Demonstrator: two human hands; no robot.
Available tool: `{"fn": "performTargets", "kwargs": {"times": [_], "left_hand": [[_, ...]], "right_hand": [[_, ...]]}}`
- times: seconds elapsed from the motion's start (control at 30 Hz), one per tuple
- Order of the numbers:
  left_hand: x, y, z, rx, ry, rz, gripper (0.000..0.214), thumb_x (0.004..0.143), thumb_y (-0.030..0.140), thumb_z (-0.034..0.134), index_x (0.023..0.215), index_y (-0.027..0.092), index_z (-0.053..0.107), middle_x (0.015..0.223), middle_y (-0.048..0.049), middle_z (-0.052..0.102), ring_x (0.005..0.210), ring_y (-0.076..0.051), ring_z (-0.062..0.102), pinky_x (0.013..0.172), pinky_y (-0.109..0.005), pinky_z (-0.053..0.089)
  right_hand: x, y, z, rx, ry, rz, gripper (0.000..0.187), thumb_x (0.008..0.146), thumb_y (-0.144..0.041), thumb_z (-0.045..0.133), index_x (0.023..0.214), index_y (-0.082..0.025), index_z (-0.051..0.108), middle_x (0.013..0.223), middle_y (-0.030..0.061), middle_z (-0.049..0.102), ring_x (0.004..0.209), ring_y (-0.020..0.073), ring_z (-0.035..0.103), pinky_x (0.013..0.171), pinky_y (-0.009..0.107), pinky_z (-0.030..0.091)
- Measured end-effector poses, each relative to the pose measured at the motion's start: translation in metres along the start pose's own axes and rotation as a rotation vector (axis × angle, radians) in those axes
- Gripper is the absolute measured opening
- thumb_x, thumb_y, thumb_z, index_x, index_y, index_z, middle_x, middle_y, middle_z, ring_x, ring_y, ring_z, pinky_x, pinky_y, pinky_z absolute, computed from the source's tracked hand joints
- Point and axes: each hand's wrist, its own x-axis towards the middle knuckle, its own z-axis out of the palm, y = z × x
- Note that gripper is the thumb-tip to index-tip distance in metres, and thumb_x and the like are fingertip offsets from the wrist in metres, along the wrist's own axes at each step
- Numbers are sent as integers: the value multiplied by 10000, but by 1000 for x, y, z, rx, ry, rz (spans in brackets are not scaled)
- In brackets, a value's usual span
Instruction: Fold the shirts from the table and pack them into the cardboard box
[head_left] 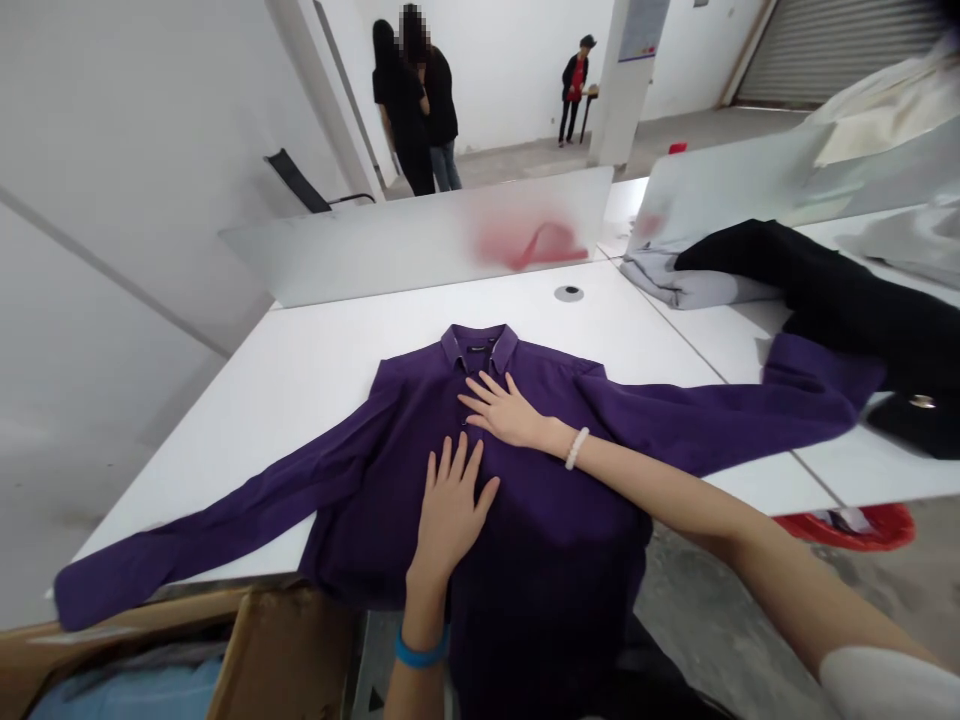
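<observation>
White bench (300,360) surface runs across a bare, pale room and carries a purple shirt (540,520) laid front up. The left hand (450,505) lies flat on the shirt's chest, its fingers (456,462) spread apart and pointing away from the person, clamped on nothing. Just beyond and slightly right of them the right hand (506,410) also presses flat on the cloth, fingers (480,392) apart and pointing left across the button line, close to the left fingertips but not touching them. A blue wristband (422,652) circles the left wrist and a white bead bracelet (576,448) the right.

Straight beyond the right fingers sits the shirt's collar (480,347). One sleeve (187,540) stretches far left of the fingers, its cuff hanging past the bench's near edge; the other sleeve (735,410) stretches far right onto the neighbouring bench. The shirt's hem hangs over the near edge below the left wrist.

Below and left of the left hand stands an open cardboard box (285,650). Well right of the fingers lie a black garment (847,300) and a folded grey garment (690,285), with a red basket (862,525) on the floor beneath. Beyond the collar are a round cable grommet (568,293) and a frosted divider (390,245). Far behind that, two people (420,100) stand together, and another person (574,85) stands by a pillar.
</observation>
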Motion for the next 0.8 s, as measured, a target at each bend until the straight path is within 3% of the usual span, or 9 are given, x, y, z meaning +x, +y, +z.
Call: {"fn": "performTargets", "kwargs": {"times": [0.23, 0.43, 0.8], "left_hand": [[18, 11, 2, 30, -3, -46, 567, 946, 448, 344, 1431, 157, 365, 1509, -145, 315, 1403, -328, 242, 1100, -554, 294], [57, 23, 10, 15, 11, -114, 577, 940, 447, 352, 1410, 115, 402, 1486, -173, 357, 1383, -364, 274, 1099, -542, 287], [125, 15, 32, -9, 33, -138, 608, 943, 467, 311, 1418, 95, 386, 1491, -200, 332, 1393, -378, 242, 1112, -553, 232]], "right_hand": [[48, 43, 26, -47, 135, 128, 518, 972, -435, 295, 1383, -178, 477, 1538, 82, 268, 1421, 365, 140, 1103, 592, 228], [79, 81, 33, -49, 72, 97, 573, 965, -471, 261, 1412, -154, 433, 1541, 64, 264, 1416, 365, 160, 1122, 562, 211], [132, 134, 33, -29, 2, 60, 577, 963, -473, 237, 1434, -178, 394, 1545, 71, 252, 1418, 340, 176, 1128, 566, 174]]}}
